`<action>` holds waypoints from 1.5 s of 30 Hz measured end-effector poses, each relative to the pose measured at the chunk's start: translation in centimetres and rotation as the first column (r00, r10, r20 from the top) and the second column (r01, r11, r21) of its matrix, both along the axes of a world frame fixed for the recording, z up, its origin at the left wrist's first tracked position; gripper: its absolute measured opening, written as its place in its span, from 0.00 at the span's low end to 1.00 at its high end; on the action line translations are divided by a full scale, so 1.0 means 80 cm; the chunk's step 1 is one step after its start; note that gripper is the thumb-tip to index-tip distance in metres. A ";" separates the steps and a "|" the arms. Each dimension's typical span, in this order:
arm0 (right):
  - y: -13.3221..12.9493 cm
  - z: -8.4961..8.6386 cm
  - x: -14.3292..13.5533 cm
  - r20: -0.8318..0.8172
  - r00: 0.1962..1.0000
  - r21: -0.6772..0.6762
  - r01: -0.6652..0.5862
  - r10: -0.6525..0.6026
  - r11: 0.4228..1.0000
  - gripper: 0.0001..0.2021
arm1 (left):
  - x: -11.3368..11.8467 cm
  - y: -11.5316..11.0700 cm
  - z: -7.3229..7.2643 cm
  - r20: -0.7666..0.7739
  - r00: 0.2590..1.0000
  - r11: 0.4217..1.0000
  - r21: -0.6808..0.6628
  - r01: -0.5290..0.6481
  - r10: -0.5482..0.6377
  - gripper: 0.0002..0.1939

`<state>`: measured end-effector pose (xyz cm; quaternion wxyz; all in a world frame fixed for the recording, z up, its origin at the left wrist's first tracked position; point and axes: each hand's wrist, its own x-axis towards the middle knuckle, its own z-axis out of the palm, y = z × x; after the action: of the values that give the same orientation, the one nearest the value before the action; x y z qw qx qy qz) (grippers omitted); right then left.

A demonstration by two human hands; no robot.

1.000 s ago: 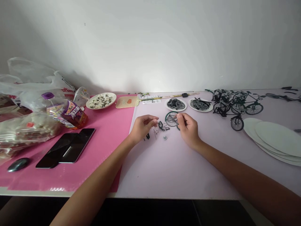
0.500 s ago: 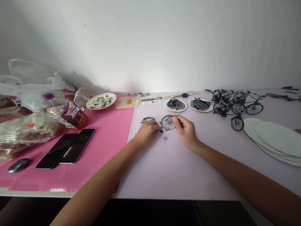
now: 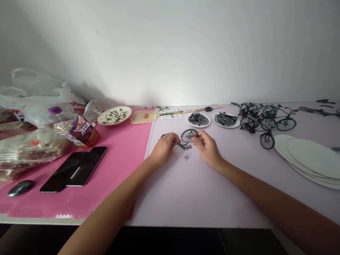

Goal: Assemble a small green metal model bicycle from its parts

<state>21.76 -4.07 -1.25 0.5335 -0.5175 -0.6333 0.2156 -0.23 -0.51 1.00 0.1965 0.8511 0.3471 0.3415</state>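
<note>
My right hand [image 3: 208, 144] is closed, with thumb and fingertips pinching the right edge of a small model bicycle wheel [image 3: 189, 136] with a dark green mudguard. To the left of the wheel, my left hand [image 3: 165, 147] is closed on a thin, dark, curved model bicycle part [image 3: 182, 143]. Its far end is hidden by the fingers. Small dark pieces [image 3: 188, 146] lie just below the wheel. Nearer to me, a tiny silvery part [image 3: 186, 157] rests on the table.
Behind my hands stand two white plates of dark bicycle parts [image 3: 198, 119] [image 3: 225, 120]. Assembled model bicycles [image 3: 265, 117] crowd the right, beside stacked white plates [image 3: 316, 156]. On the pink mat [image 3: 119, 170] are phones [image 3: 87, 166], a drink bottle [image 3: 75, 127] and a dish of white pieces [image 3: 114, 116].
My left fingers have lifted off the table and now grip the curved part close to the wheel. The wheel has turned and tilted in my right hand.
</note>
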 end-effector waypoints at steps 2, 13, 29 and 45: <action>0.002 -0.001 0.001 0.017 1.000 -0.011 -0.003 0.004 1.000 0.18 | 0.002 -0.004 0.002 0.036 0.999 0.999 -0.032 -0.001 0.002 0.08; 0.001 0.002 -0.002 0.063 0.977 -0.063 -0.199 0.203 0.978 0.18 | 0.005 -0.008 -0.002 0.150 0.989 0.999 -0.044 -0.008 0.014 0.09; -0.003 0.006 -0.003 0.085 0.989 -0.021 -0.116 0.117 0.993 0.17 | 0.001 0.004 -0.007 -0.043 0.998 0.998 0.049 -0.047 0.049 0.08; -0.006 0.005 -0.006 0.107 0.987 -0.003 -0.123 0.122 0.992 0.18 | -0.022 0.012 0.007 -0.408 0.913 0.991 0.117 0.067 -0.014 0.25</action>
<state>21.30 -4.57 -0.83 0.4855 -0.4874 -0.6919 0.2189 -1.95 0.47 1.54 0.0719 0.9212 0.3399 0.1751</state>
